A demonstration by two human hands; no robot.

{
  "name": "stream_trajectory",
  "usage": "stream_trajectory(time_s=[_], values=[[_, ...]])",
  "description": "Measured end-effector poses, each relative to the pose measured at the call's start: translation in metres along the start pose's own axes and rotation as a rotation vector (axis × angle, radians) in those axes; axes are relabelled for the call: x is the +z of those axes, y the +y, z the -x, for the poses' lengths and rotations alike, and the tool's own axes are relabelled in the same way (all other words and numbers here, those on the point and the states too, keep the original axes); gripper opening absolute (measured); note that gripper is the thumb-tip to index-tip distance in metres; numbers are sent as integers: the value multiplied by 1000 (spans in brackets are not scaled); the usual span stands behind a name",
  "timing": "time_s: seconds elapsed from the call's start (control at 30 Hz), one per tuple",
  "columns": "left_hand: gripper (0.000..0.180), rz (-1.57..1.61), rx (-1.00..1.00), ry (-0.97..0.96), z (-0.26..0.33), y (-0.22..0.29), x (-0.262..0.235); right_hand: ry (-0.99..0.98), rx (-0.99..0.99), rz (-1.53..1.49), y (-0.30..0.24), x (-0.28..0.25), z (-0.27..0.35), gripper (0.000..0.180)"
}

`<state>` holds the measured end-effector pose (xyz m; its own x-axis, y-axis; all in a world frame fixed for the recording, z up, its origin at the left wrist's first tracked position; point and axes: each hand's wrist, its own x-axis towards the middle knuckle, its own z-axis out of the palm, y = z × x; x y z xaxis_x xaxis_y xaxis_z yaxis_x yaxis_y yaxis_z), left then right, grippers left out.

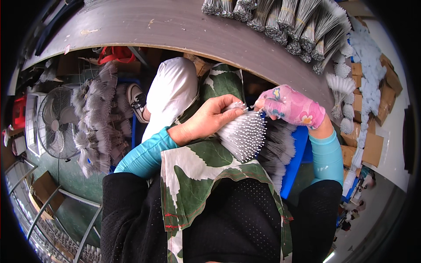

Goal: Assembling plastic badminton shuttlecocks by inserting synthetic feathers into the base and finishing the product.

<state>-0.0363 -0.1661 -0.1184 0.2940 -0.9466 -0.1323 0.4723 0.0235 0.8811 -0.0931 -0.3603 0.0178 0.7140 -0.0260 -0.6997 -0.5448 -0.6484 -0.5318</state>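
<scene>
A floor fan (56,122) stands on the green floor at far left. The bare left hand (209,119) clasps a fanned bundle of white sticks (243,133) over the lap, below the bench's (175,26) near edge, its tips splaying down-right. The gloved right hand (293,107) pinches the bundle's top. Grey bundles (285,22) lie at the bench's far right.

At frame centre, the bare left hand (209,118) presses a fan of thin white plastic sticks (242,133), smooth and faintly glossy. The right hand (293,107) wears a pink floral cloth glove. The table (175,22) across the top looks matt, scuffed grey board. The apron (197,164) is leaf-printed cloth.
</scene>
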Motion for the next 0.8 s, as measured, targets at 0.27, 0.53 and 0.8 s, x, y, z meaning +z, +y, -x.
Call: stream_trajectory(time_s=[0.27, 0.53, 0.8], values=[[17, 18, -18, -3, 1, 4, -1, -100, -61, 69, -10, -1, -8, 40], [15, 37, -34, -22, 0, 6, -2, -137, -55, 143, -16, -4, -11, 38], [16, 8, -59, -42, -1, 10, -2, -111, -200, 463, -21, -10, -15, 34]])
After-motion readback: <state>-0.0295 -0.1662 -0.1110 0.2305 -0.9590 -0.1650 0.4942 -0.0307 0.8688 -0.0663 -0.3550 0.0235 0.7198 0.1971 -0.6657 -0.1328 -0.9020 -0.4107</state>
